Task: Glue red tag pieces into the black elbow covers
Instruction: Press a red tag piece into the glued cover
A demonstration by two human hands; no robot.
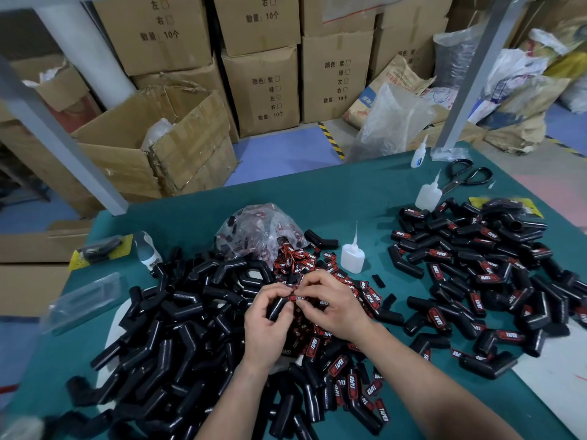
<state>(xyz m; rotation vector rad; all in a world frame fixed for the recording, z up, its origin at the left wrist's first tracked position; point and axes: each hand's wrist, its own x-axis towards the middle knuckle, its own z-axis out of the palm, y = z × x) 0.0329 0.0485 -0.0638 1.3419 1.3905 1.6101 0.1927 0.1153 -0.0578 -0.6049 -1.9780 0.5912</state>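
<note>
Your left hand (270, 322) grips a black elbow cover (277, 308), your right hand (333, 308) pinching a red tag (297, 298) onto it; the plastic bag (251, 230) beyond holds tags.

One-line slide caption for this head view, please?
Left hand holds a black elbow cover while right hand fits a red tag; glue bottle upright nearby, tagged covers heaped right.

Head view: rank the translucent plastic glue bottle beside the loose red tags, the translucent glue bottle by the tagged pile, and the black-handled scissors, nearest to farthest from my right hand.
1. Tag-side translucent glue bottle, just beyond the right hand.
2. Pile-side translucent glue bottle, farther back right.
3. Black-handled scissors, far back right.
</note>
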